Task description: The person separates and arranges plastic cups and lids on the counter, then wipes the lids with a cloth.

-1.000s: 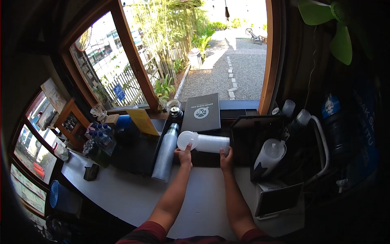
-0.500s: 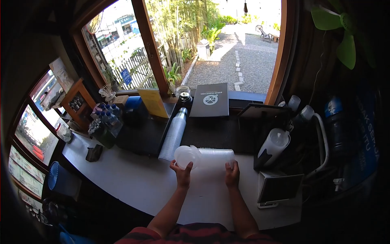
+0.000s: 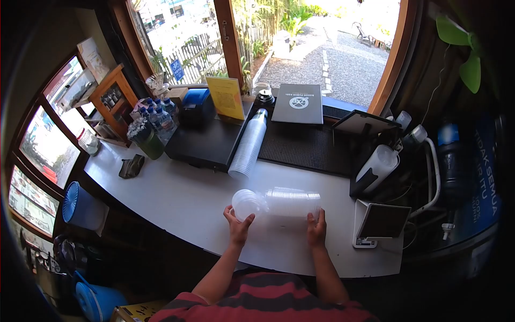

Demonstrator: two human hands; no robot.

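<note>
My left hand (image 3: 238, 226) is closed around the edge of a few round, translucent plastic lids (image 3: 245, 203), thumb toward me. To their right, a sideways stack of clear, ribbed plastic lids (image 3: 292, 202) is held above the counter. My right hand (image 3: 317, 228) grips the right end of this stack, fingers behind it and thumb in front. Thin clear wrap seems to lie between the two groups; whether it joins them I cannot tell. A long stack of clear plastic cups (image 3: 249, 145) lies beyond, leaning against a black cash drawer (image 3: 201, 144).
On the white counter (image 3: 177, 188) a tablet stand (image 3: 382, 222) stands at right, near a cup dispenser (image 3: 375, 166). Behind are a black bar mat (image 3: 306, 147), a dark menu (image 3: 298, 103) and a yellow sign (image 3: 226, 98). Water bottles (image 3: 162, 119) stand at left.
The view has tilted downward and shifted left, so more of the counter shows. Both hands still hold the lids, a little farther from the cup stack and nearer to me.
</note>
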